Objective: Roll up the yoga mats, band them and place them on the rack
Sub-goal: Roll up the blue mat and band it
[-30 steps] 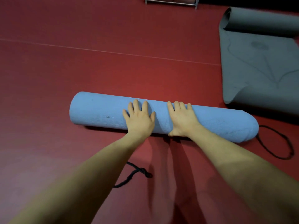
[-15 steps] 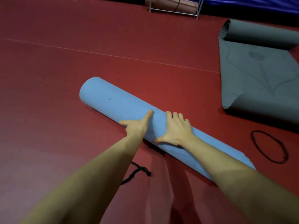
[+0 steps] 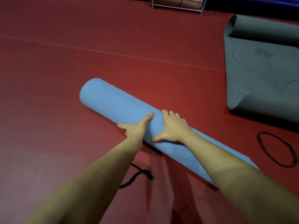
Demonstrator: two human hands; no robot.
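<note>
hands on a rolled blue mat (image 3: pixel 123 109) lying slantwise on the red floor (image 3: pixel 64 65).
left hand (image 3: pixel 135 129) and right hand (image 3: pixel 174 128) both curl round its middle, gripping it; black band (image 3: pixel 275 149) lies right of them, rack (image 3: pixel 178 4) beyond.

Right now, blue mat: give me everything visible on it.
The blue mat is fully rolled into a tight, even cylinder of matte, foam-like material, with a small dark mark near its far end. It lies on the red floor, running diagonally from far left to near right. No band is on it. The left hand grips its near side, thumb over the top; the right hand wraps over the top beside it. The right forearm hides part of the near end.
</note>
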